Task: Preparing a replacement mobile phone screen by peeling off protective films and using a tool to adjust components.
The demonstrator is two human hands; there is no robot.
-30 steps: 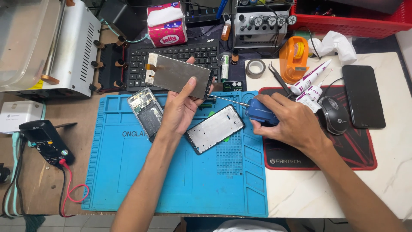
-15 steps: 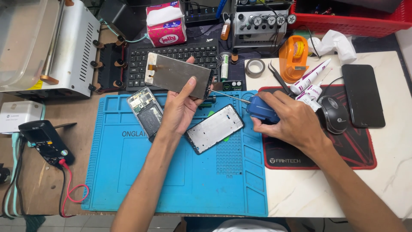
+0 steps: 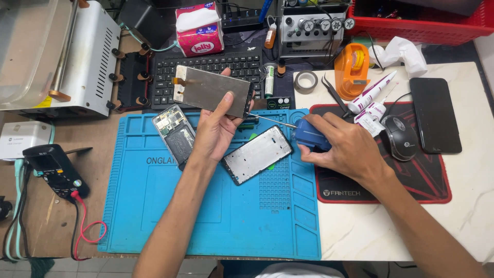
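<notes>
A grey phone screen panel (image 3: 212, 90) is being held up by the left hand (image 3: 216, 135) just above the centre of the frame, the thumb and fingers pinching its lower right edge over the black keyboard (image 3: 208, 72). A small blue tool (image 3: 312, 137) with a thin metal tip is being gripped by the right hand (image 3: 343, 149), right of centre. A phone frame (image 3: 257, 154) is lying between the hands on the blue work mat (image 3: 206, 206), and an opened phone body (image 3: 174, 134) is lying just left of the left hand.
</notes>
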